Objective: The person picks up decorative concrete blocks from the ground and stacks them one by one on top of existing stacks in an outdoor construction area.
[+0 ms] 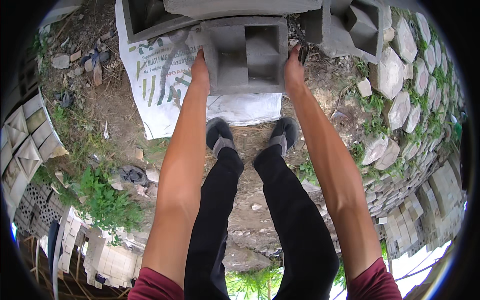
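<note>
Between my two hands is a grey concrete ventilation block (227,77), square, with deep hollows in its face. My left hand (200,72) presses against its left side, and my right hand (294,70) grips the right side; the fingertips are partly hidden behind the edges. Directly beyond it lie more grey concrete blocks, one at the far left (150,35), a long one at the top middle (240,6) and one at the far right (357,30). A white printed sack (150,112) is spread on the ground beneath and beside the held block.
My shoes (218,135) stand just behind the sack. Hexagonal paving stones (387,75) with grass between them lie to the right, and stacked pale blocks (425,210) stand lower right. Patterned blocks (27,132) line the left. Leafy weeds (107,200) and rubble (61,61) dot the soil.
</note>
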`<state>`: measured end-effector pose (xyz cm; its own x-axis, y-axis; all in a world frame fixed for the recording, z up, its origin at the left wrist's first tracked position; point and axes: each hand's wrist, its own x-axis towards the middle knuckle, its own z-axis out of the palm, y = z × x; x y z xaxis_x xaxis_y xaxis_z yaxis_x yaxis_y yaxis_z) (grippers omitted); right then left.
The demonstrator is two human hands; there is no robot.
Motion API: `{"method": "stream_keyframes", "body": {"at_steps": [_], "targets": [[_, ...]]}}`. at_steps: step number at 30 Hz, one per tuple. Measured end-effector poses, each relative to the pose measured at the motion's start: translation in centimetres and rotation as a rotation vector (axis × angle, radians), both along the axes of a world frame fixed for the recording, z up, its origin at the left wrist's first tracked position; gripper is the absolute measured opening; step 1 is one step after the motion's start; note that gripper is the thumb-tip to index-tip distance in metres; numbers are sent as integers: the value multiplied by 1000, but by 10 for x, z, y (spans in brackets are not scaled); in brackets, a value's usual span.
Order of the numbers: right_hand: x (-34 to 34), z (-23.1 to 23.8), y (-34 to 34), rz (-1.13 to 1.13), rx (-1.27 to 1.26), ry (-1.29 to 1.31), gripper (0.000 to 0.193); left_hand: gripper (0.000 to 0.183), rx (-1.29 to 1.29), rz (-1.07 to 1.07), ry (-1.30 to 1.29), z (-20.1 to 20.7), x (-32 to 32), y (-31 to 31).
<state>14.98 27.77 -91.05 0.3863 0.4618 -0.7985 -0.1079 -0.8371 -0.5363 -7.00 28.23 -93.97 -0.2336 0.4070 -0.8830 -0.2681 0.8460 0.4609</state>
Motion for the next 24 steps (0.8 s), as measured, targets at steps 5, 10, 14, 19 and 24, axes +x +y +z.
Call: {"method": "stream_keyframes", "body": {"at_steps": [5,10,14,19,24], "targets": [[4,-2,-12,77,-121,110,85,54,23,-7,-184,24,-1,3],[6,28,-44,58,16,268,76,56,22,-46,-199,57,6,-29],[6,90,-70,73,3,300,69,61,47,-14,-96,106,1,-74],[29,214,-93,-217,-74,424,72,73,74,26,-192,235,14,-108],[42,380,-109,-264,-95,467,71,84,180,-41,-214,401,24,-137]]}}
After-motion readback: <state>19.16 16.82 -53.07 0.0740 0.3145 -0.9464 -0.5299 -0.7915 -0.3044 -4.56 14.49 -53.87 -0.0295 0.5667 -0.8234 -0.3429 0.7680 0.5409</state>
